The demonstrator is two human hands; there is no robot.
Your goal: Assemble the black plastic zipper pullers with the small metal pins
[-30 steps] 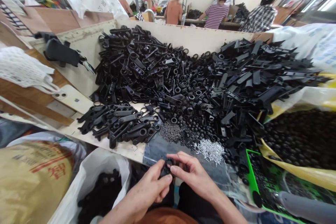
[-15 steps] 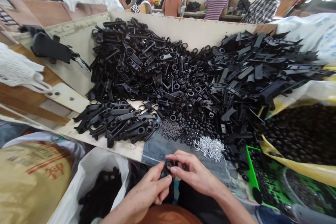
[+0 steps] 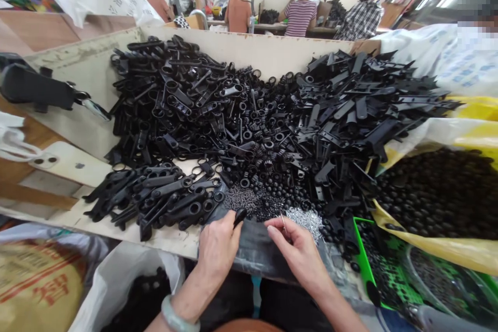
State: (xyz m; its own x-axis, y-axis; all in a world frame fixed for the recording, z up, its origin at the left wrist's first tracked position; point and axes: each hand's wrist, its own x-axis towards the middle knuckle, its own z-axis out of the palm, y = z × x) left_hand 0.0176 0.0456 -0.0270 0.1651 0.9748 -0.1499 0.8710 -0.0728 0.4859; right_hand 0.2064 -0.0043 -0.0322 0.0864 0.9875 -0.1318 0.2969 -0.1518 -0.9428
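My left hand (image 3: 218, 246) is closed around a small black plastic part (image 3: 240, 216), whose rounded end shows past the fingers; the rest is hidden. To its right, my right hand (image 3: 299, 250) is at the near edge of a heap of silver pins (image 3: 305, 220). Its thumb and forefinger are pressed together, and whatever lies between them is too small to make out. Beyond both hands lie a pile of small grey pieces (image 3: 241, 198) and some black balls (image 3: 278, 192). A dark mat (image 3: 254, 246) lies under the hands.
Black handle-like parts (image 3: 167, 192) lie at left, with larger heaps of black ring-ended pieces (image 3: 175, 93) and flat pieces (image 3: 358, 98) behind. A green tray (image 3: 363, 254) and a yellow-edged bag of balls (image 3: 439, 192) stand right. A white sack (image 3: 93, 285) stands front left. Several people sit beyond.
My hands have moved apart and forward from close to my body to over the mat. The black part is now in my left hand alone. The view has shifted slightly.
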